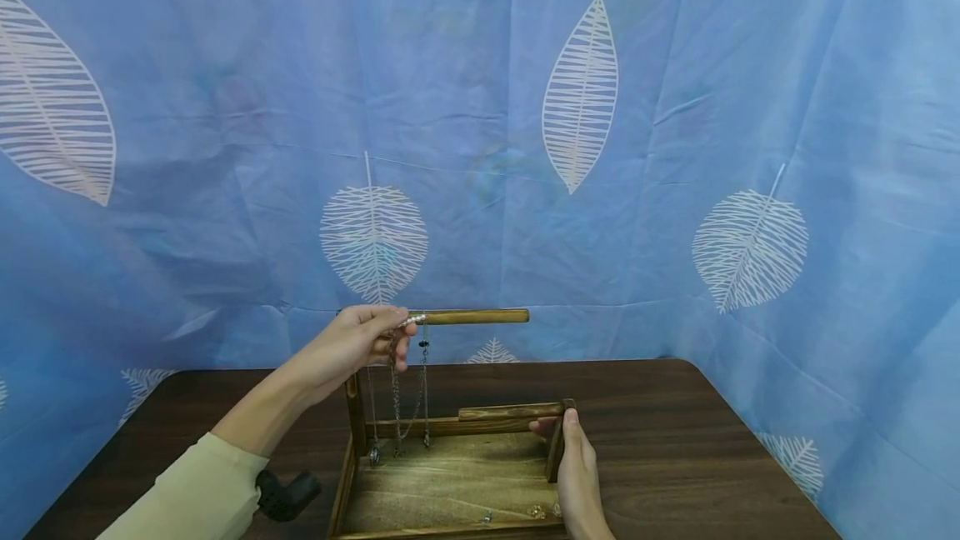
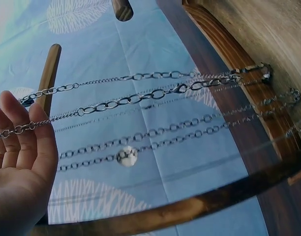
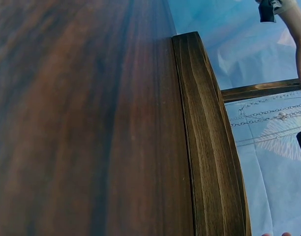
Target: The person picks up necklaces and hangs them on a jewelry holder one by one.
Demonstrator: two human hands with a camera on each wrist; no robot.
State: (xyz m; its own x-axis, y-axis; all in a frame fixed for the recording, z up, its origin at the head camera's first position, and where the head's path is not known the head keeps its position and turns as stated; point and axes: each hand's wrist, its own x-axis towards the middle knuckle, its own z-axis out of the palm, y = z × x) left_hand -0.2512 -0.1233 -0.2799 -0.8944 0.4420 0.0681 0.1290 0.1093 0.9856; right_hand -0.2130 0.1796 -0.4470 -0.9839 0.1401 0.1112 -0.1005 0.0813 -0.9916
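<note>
A wooden jewelry stand [image 1: 450,473] sits on the table, with an upper bar [image 1: 480,317], a lower bar [image 1: 510,412] and a shallow tray base. Several silver chain necklaces [image 2: 126,102] hang from its upper left part, pendants low over the tray. Up at that bar, my left hand [image 1: 375,336] pinches a chain necklace between thumb and fingers; its links cross the fingers in the left wrist view. My right hand [image 1: 580,473] grips the stand's short right post [image 1: 555,450], thumb in front and fingers behind. Only fingertips [image 3: 284,234] show at the right wrist view's bottom edge.
Small gold earrings or similar pieces [image 1: 537,512] and a silvery one [image 1: 487,516] lie near the tray's front edge. The dark wooden table [image 1: 675,457] extends to both sides. Behind it hangs a blue cloth [image 1: 480,107] with white leaf prints.
</note>
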